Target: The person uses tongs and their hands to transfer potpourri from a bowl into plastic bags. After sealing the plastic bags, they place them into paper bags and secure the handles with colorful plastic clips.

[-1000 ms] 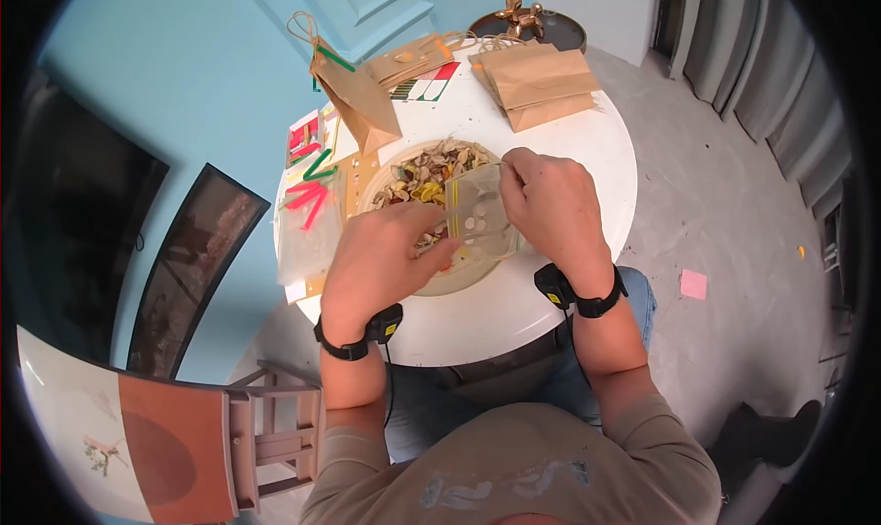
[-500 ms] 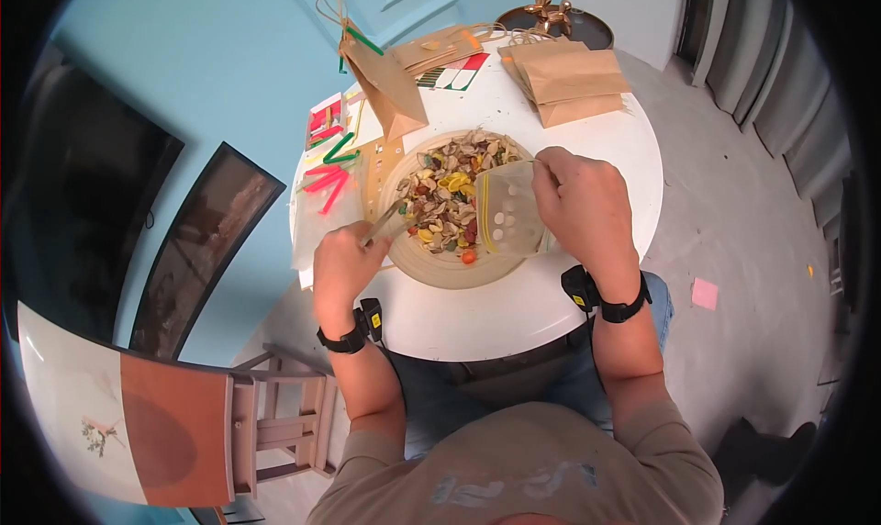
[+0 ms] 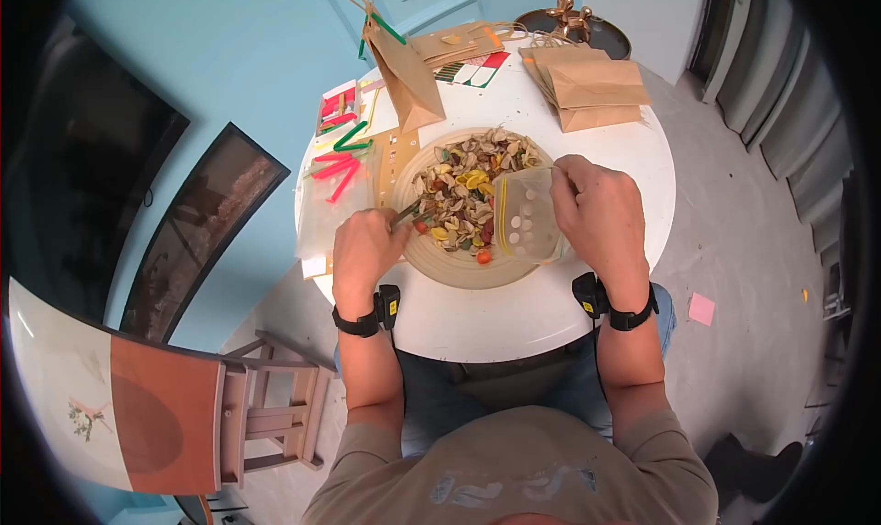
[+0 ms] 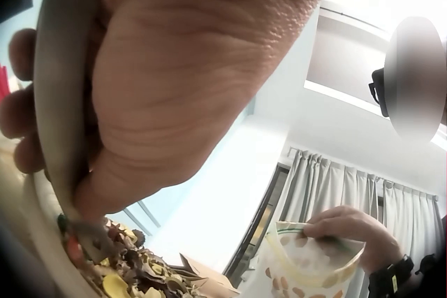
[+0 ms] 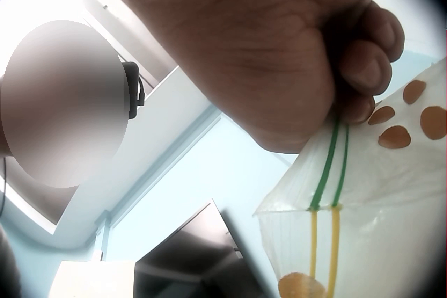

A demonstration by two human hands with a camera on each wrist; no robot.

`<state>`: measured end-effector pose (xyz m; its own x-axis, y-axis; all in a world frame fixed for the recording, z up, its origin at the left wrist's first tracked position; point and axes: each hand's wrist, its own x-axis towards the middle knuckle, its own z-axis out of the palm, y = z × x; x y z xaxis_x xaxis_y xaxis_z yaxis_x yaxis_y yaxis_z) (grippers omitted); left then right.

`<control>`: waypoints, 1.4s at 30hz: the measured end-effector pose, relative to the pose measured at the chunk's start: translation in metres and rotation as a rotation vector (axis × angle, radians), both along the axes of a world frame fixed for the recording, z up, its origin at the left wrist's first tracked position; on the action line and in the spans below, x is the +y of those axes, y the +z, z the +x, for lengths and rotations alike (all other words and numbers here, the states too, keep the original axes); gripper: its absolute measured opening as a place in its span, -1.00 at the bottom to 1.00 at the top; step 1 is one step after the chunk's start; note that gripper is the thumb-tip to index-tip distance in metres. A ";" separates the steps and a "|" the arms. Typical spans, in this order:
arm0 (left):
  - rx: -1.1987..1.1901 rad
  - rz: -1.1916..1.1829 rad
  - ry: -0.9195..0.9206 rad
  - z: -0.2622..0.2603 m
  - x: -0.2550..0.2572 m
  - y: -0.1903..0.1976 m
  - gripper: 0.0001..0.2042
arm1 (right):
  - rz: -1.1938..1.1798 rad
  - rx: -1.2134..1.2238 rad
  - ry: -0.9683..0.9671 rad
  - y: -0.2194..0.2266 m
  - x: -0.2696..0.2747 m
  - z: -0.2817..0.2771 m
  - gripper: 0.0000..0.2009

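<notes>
My left hand [image 3: 367, 250] grips metal tongs [image 4: 61, 95], whose tip reaches into a heap of dried petals and fruit slices [image 3: 457, 208] at its left edge. The heap lies on a round, pale plate [image 3: 440, 273]. My right hand [image 3: 601, 208] pinches the upper edge of a translucent zip bag [image 3: 528, 217] with a yellow-and-green seal and printed dots. The bag's mouth stands open and faces left, over the right part of the plate. A small orange-red piece [image 3: 485, 257] lies at the heap's near side.
Brown paper bags lie at the back right [image 3: 587, 84] of the white table [image 3: 440, 328], and one paper bag [image 3: 408, 80] stands behind the plate. Pink strips [image 3: 341, 172] and clear bags [image 3: 321, 217] lie at the left. A stool [image 3: 275, 415] stands at lower left.
My left hand drew back from the bag's mouth to the left, then brought the tongs down to the heap. My right hand has kept hold of the bag over the plate.
</notes>
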<state>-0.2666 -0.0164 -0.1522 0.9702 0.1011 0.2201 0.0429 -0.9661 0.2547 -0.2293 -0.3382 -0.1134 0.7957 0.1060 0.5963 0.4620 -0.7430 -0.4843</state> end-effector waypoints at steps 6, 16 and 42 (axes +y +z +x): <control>-0.018 0.030 -0.009 0.000 -0.001 -0.001 -0.75 | 0.028 -0.014 0.006 0.002 -0.005 -0.002 -0.85; -0.038 0.083 -0.046 -0.001 -0.004 0.008 -0.74 | 0.034 0.005 0.018 0.004 -0.012 -0.001 -0.83; -0.147 0.027 -0.494 -0.027 -0.112 0.099 -0.74 | 0.070 0.019 0.059 -0.003 -0.021 0.006 -0.81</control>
